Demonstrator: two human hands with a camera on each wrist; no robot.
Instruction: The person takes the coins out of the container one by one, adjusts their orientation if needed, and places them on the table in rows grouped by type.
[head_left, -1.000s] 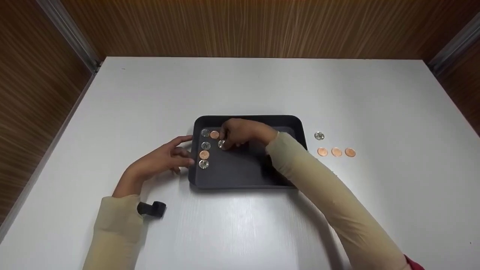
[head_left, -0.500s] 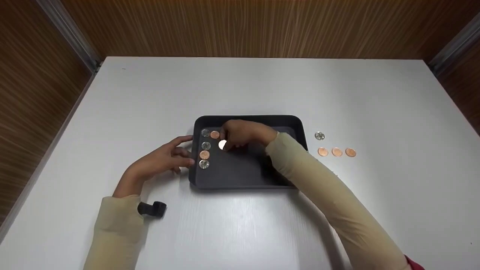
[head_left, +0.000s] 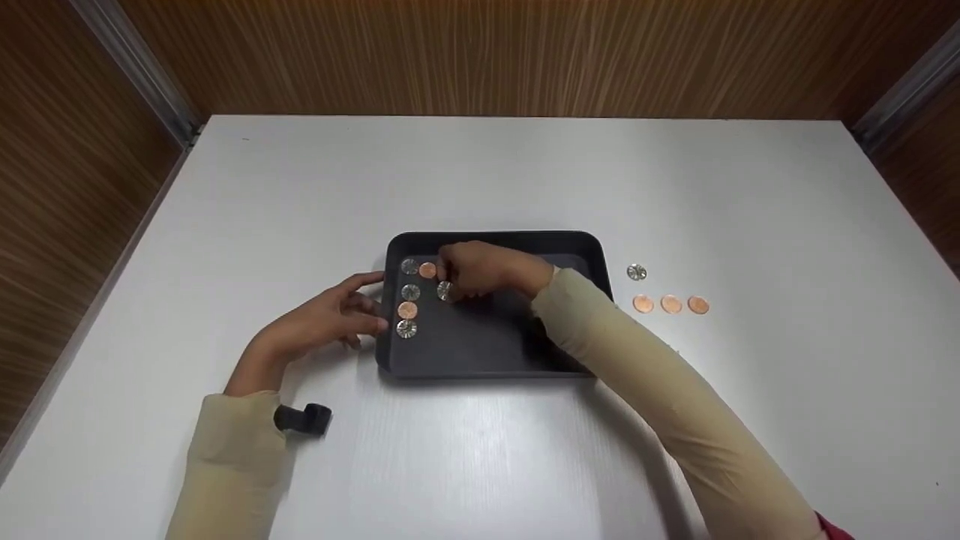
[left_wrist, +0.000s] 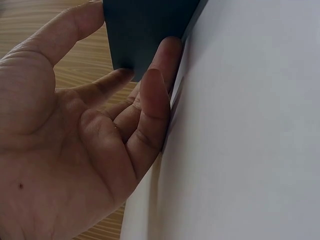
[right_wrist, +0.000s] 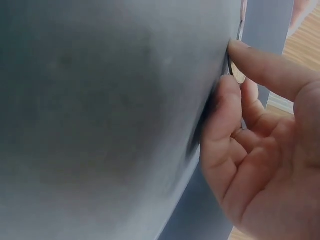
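Silver metal glints at the fingertips of the right hand (head_left: 480, 271), which pinches a silver coin (head_left: 445, 291) between thumb and curled fingers, low over the floor of a black tray (head_left: 495, 352). The right wrist view shows the coin's edge (right_wrist: 237, 73) caught between thumb tip and fingertip against the tray's dark surface. Inside the tray, along its left wall, sit five more coins: a silver one (head_left: 409, 266) and a copper one (head_left: 428, 270) at the far corner, then silver (head_left: 410, 292), copper (head_left: 407, 310) and silver (head_left: 406, 328) in a column coming nearer. The left hand (head_left: 322, 322) rests on the white table (head_left: 480, 172) just left of the tray, fingers relaxed and spread, fingertips touching the tray's outer left wall. Right of the tray, on the table, lie one silver coin (head_left: 637, 272) and a row of three copper coins (head_left: 670, 304). Both arms wear beige sleeves (head_left: 660, 405).
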